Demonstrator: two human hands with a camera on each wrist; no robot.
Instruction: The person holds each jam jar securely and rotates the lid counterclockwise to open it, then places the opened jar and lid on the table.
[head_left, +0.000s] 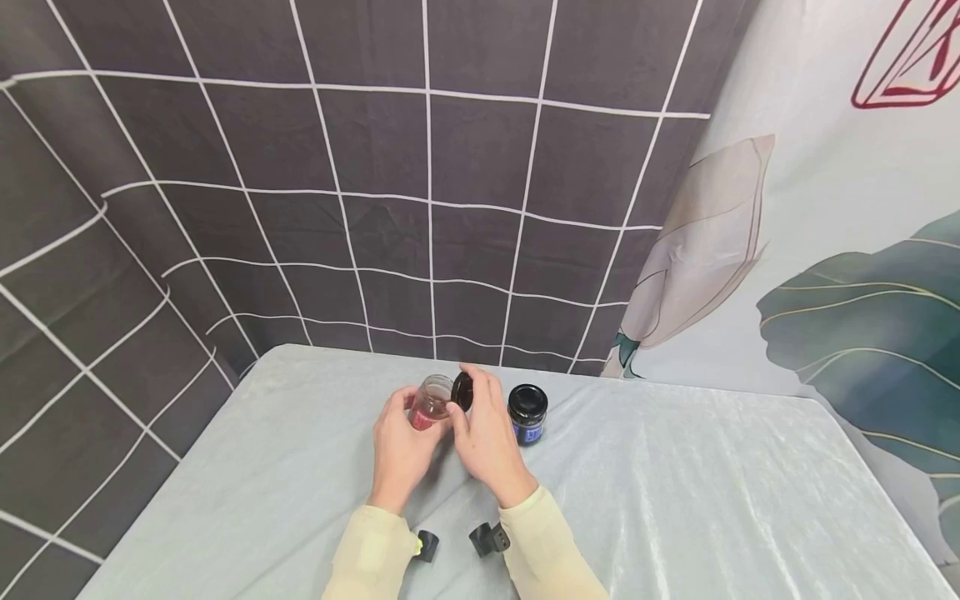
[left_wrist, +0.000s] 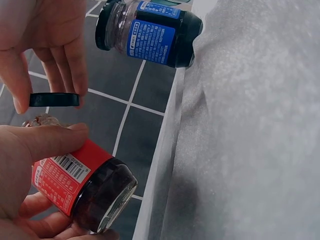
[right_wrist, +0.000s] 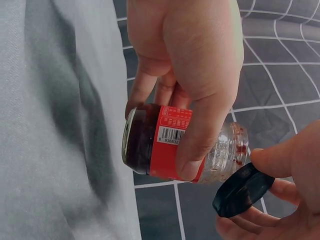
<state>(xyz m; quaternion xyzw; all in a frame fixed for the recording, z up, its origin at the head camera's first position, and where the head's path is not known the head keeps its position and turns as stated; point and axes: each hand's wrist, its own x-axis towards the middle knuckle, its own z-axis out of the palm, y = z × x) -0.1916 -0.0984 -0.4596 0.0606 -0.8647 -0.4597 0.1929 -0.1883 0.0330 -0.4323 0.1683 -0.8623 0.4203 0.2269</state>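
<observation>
My left hand grips a glass jar with a red label and dark contents low inside. The jar is tilted and its mouth is uncovered. With thumb and fingers my right hand pinches a black lid by its edge, right beside the jar's mouth. In the left wrist view the lid shows edge-on above the mouth. Just right of the right hand, a second jar stands upright on the table, with a black lid on and a blue label.
A pale grey cloth covers the table. Behind it hangs a dark curtain with a white grid, and at the right a white curtain with leaf prints. Small black devices sit at both wrists.
</observation>
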